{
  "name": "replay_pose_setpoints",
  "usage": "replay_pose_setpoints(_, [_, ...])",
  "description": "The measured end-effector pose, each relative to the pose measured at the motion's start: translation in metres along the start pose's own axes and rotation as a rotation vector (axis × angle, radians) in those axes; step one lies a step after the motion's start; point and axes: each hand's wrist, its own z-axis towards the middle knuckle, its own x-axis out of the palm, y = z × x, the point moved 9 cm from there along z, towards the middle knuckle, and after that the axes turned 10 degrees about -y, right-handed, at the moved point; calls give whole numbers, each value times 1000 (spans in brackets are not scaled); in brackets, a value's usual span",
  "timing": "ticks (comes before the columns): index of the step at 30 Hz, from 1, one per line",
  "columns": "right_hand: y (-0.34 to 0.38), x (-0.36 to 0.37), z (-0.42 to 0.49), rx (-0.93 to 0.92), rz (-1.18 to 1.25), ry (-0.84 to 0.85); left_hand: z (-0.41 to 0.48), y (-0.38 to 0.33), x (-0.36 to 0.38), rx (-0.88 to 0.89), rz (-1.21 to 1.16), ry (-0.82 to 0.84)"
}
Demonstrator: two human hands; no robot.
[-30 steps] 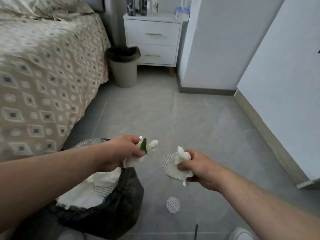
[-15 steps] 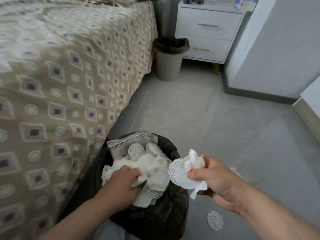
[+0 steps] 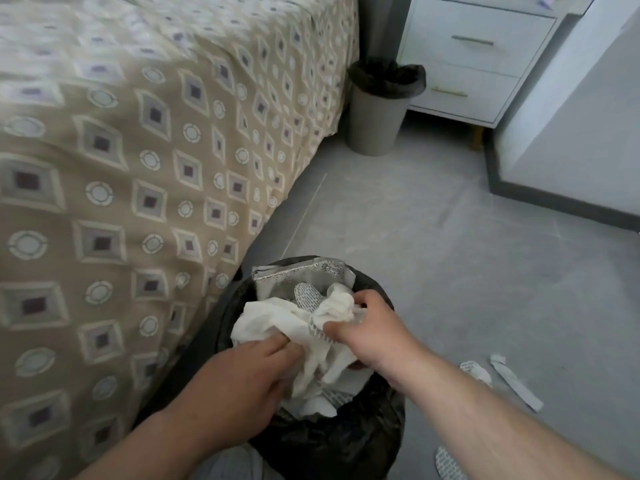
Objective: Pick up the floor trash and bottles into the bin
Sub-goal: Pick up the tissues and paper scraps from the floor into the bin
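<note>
My right hand [image 3: 370,332] pinches a tissue wad [image 3: 341,306] straight above the bin [image 3: 346,441]; left hand [image 3: 239,382] buried in paper [image 3: 263,320], grip I cannot tell.

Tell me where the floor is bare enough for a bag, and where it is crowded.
Bare: the floor between the near bin, the far bin and the baseboard. Crowded: the near bin's mouth, with tissues, left hand and right hand; the floor to its right, with a paper strip and a round pad.
</note>
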Motion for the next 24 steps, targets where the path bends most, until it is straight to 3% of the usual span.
replay_pose_setpoints(4, [19,-19,-9,-229,-252,-56,-2,5,-7,-3,-65,-49])
replay_pose_setpoints(8, [6,-35,-18,-282,-195,-37,-1,1,-13,9,-175,-163])
replay_pose_setpoints(11, [-1,-40,-28,-309,-125,-17,-2,6,-20,-91,-342,-275])
replay_pose_setpoints(15, [-11,-20,-36,-404,-279,80,-3,16,-7,-255,-635,-297])
replay_pose_setpoints(19, [-14,-4,-36,-485,-437,97,-7,45,-9,-500,-984,-546])
replay_pose_setpoints(21, [-14,2,-32,-487,-464,94,1,55,-5,-599,-1063,-632])
replay_pose_setpoints(24, [-14,14,-29,-503,-517,114,19,53,0,-654,-1066,-632])
